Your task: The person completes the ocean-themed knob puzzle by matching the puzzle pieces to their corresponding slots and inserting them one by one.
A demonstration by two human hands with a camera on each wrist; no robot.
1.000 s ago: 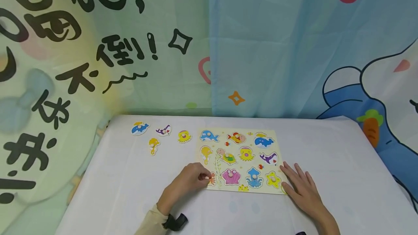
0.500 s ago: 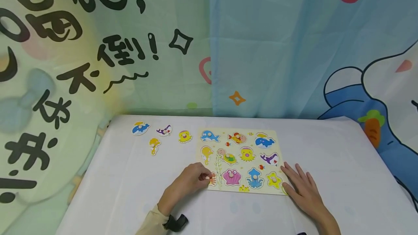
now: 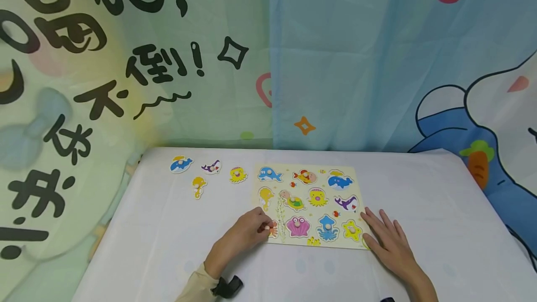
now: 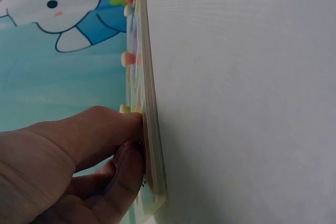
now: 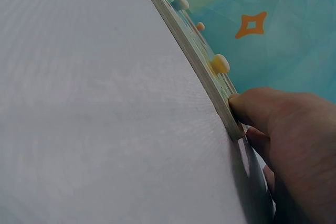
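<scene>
A sea-animal peg puzzle board (image 3: 306, 242) lies flat on the white table. At its lower left corner my left hand (image 3: 243, 233) pinches an orange puzzle piece (image 3: 274, 229) between thumb and fingertips, right at the board's surface. The fingers hide most of that piece; in the left wrist view the thumb (image 4: 100, 129) and a bent finger meet at the board edge. My right hand (image 3: 390, 244) rests at the board's right edge with fingers spread, its thumb (image 5: 252, 106) on the corner. Near the right thumb sits a yellow star piece (image 3: 351, 230) with a knob.
Loose pieces lie left of the board: a blue whale (image 3: 181, 164), a purple whale (image 3: 211, 167), a yellow octopus (image 3: 238, 175) and a seahorse (image 3: 199, 187). A pink shell (image 3: 298, 227) and a blue squid (image 3: 327, 228) sit in the board. A printed curtain (image 3: 327, 59) hangs behind.
Almost nothing has moved. My left hand has shifted very slightly at the orange piece, and my right hand stays at the board's edge.
</scene>
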